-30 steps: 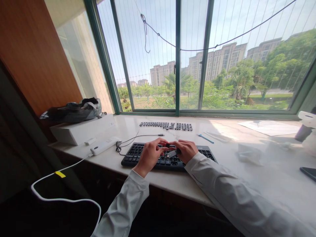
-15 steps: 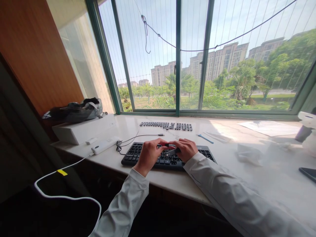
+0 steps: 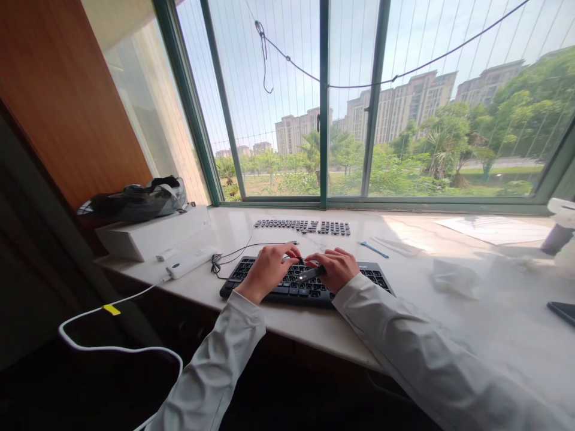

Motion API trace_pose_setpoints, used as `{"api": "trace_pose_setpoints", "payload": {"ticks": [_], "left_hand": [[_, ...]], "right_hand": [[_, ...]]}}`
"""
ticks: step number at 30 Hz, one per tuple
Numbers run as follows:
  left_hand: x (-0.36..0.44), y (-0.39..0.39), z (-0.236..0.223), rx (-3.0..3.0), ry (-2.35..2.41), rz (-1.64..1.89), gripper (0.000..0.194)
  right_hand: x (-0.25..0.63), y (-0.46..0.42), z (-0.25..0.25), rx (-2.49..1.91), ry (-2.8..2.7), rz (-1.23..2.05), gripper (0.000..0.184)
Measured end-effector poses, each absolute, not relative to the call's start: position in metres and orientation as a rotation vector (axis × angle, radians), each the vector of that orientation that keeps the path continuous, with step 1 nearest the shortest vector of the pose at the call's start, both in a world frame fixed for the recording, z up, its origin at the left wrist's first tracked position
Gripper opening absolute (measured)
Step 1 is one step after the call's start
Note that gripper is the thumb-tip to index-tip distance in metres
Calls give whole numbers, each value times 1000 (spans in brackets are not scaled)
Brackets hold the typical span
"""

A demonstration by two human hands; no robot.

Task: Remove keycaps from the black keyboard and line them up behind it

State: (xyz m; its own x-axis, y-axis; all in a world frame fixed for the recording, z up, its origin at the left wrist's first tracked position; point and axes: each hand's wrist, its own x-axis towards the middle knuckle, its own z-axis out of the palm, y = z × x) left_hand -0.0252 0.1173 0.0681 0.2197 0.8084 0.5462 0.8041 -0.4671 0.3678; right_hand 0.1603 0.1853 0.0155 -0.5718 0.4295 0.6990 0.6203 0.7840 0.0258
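A black keyboard (image 3: 269,297) with many of its keycaps off lies in front of me, its bare switch wells showing. Over its middle, my right hand (image 3: 339,268) is closed round a dark, flat stick-like tool (image 3: 311,275), whose blunt end points to the left. My left hand (image 3: 268,270) is beside it, thumb and fingers brought together near a small black piece (image 3: 301,260). Whether that piece is part of the tool or separate, I cannot tell. Behind the keyboard, loose black keycaps (image 3: 287,225) are laid out in rows.
A black cable (image 3: 218,261) lies coiled left of the keyboard, near a white power strip (image 3: 191,263). A white box (image 3: 153,230) carries a dark bag. Rightward are a blue stick tool (image 3: 374,249), a clear plastic bag (image 3: 453,278), paper (image 3: 494,230) and a phone (image 3: 561,312).
My left hand has shifted slightly left and away from the right hand, opening a small gap between them. The right hand still holds the dark tool, nearly in place.
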Motion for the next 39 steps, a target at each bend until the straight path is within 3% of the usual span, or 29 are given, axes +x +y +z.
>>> {"api": "trace_pose_setpoints", "payload": {"ticks": [8, 12, 16, 24, 27, 34, 39], "left_hand": [[-22, 119, 63, 2394, 1574, 1174, 10], [-20, 127, 63, 2533, 1540, 1159, 23], [-13, 137, 69, 2705, 1598, 1049, 17], [-23, 189, 86, 2671, 1911, 941, 15], [-37, 224, 90, 2541, 1991, 725, 17], [-67, 303, 78, 2425, 2079, 357, 16], [-79, 352, 61, 2370, 2119, 183, 19]], "right_hand": [[155, 174, 22, -1027, -2251, -136, 23], [152, 172, 23, -1218, -2130, -18, 28], [154, 176, 24, -1292, -2072, 44, 33], [158, 172, 34, -1438, -2192, -37, 26], [157, 168, 35, -1398, -2313, -92, 23], [155, 166, 32, -1297, -2410, -183, 35], [157, 168, 34, -1227, -2441, -202, 30]]}}
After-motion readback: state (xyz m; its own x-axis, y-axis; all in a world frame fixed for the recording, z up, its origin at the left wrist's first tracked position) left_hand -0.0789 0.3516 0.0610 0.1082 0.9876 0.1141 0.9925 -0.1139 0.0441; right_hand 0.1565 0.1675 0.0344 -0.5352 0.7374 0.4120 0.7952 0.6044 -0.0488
